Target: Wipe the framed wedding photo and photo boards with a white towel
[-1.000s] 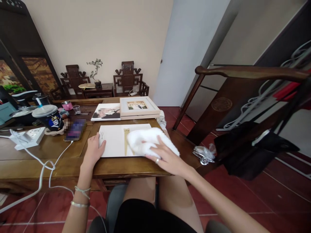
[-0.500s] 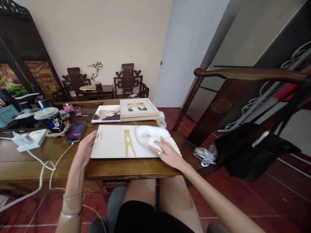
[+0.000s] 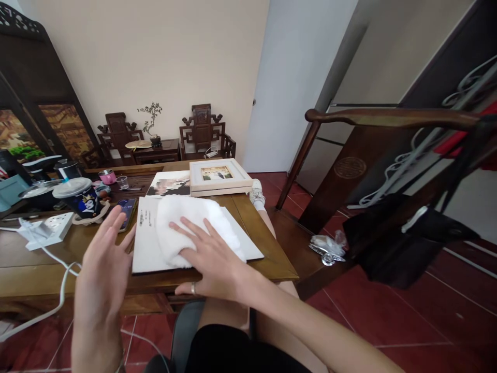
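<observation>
Scene: a seated person, seen from their own head, works at a wooden bench (image 3: 58,269) in a room with dark carved chairs along the far wall.
Right hand: the right hand (image 3: 212,259) lies flat, fingers spread, pressing a white towel (image 3: 186,233) down; it is not gripping, only resting on top. A ring shows on one finger.
Left hand: the left hand (image 3: 103,269) is raised above the near bench edge, palm open, fingers loosely apart, holding and touching nothing.
Towel: bunched into a soft pad, it covers the middle of a large white album (image 3: 145,248).
Album: it lies flat and closed at the near edge of the bench, just in front of the person's knees, with small dark print near its far left corner.
Progress: judging by the towel sitting mid-cover, wiping of the album looks to be under way; the cover's left strip and right corner lie bare of the towel, and whether they are already clean cannot be told.
Behind the album: a pale picture frame (image 3: 219,176) rests on a stack, beside a photo book (image 3: 169,184).
Left of the album: a phone (image 3: 126,210), a lidded drink cup (image 3: 79,197), a white power strip (image 3: 46,228) with a trailing cable.
</observation>
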A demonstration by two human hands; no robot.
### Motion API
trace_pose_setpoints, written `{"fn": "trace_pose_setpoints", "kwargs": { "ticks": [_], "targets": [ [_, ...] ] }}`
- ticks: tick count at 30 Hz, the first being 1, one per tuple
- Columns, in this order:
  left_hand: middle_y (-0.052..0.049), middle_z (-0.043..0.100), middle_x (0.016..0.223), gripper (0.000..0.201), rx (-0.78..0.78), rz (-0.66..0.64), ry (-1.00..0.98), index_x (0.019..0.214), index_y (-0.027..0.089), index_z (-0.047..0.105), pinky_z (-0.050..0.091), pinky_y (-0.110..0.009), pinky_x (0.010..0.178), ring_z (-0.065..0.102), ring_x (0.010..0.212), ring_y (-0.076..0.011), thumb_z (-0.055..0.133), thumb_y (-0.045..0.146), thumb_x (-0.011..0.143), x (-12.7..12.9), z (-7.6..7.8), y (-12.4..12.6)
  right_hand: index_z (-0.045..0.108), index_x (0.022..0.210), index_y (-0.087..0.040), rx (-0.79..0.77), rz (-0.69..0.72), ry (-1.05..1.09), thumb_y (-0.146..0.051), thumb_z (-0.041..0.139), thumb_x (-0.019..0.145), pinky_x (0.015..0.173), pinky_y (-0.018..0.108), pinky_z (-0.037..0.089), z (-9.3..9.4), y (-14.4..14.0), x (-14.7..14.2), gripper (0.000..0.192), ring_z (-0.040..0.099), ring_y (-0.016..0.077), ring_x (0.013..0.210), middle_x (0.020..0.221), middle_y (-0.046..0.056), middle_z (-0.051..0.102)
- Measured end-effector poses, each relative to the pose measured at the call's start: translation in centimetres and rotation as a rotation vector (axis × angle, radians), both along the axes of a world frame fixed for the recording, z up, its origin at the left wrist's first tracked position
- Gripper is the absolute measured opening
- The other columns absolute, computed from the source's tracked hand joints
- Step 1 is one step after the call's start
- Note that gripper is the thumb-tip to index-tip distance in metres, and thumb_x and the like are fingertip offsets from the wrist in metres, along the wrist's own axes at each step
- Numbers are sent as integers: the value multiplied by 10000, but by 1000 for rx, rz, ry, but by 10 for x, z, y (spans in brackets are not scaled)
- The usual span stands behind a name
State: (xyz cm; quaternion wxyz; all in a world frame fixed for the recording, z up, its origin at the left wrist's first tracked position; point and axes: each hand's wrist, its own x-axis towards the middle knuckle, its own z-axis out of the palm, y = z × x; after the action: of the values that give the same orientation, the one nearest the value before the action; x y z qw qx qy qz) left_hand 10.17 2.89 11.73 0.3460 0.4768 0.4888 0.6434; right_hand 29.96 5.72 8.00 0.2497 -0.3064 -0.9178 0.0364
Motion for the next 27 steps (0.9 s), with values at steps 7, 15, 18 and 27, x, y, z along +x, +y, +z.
{"fn": "trace_pose_setpoints", "kwargs": {
  "ticks": [7,15,18,27],
  "targets": [
    [8,572,1404,369,225,-108,-369,1248,338,632,411,-509,1113,444,1364,-330,556,439,902,13,19,-25,612,776,-189,519,-39,390,-24,536,737,965,472,522,-13,1,1,186,526,316,1291,1342,175,604],
    [-136,459,1489,531,-365,-171,-245,1240,243,603,330,-497,1138,344,1431,-322,793,261,745,2,-38,52,594,777,-223,27,-350,1268,-272,767,697,596,285,571,42,44,47,197,661,171,697,708,-17,651],
    [-136,530,1421,495,-405,-169,-391,1192,215,600,355,-446,1127,461,1358,-280,797,209,738,3,-60,76,603,826,-222,-280,-356,1598,-249,777,630,514,228,544,49,71,66,263,637,124,621,748,-42,655],
    [-99,761,967,390,-411,-741,-555,1049,177,691,575,-503,844,728,897,-303,825,256,691,38,-78,32,637,878,-201,-984,-414,1609,-196,691,688,591,338,628,-4,103,84,198,707,204,623,721,24,721]
  ]
}}
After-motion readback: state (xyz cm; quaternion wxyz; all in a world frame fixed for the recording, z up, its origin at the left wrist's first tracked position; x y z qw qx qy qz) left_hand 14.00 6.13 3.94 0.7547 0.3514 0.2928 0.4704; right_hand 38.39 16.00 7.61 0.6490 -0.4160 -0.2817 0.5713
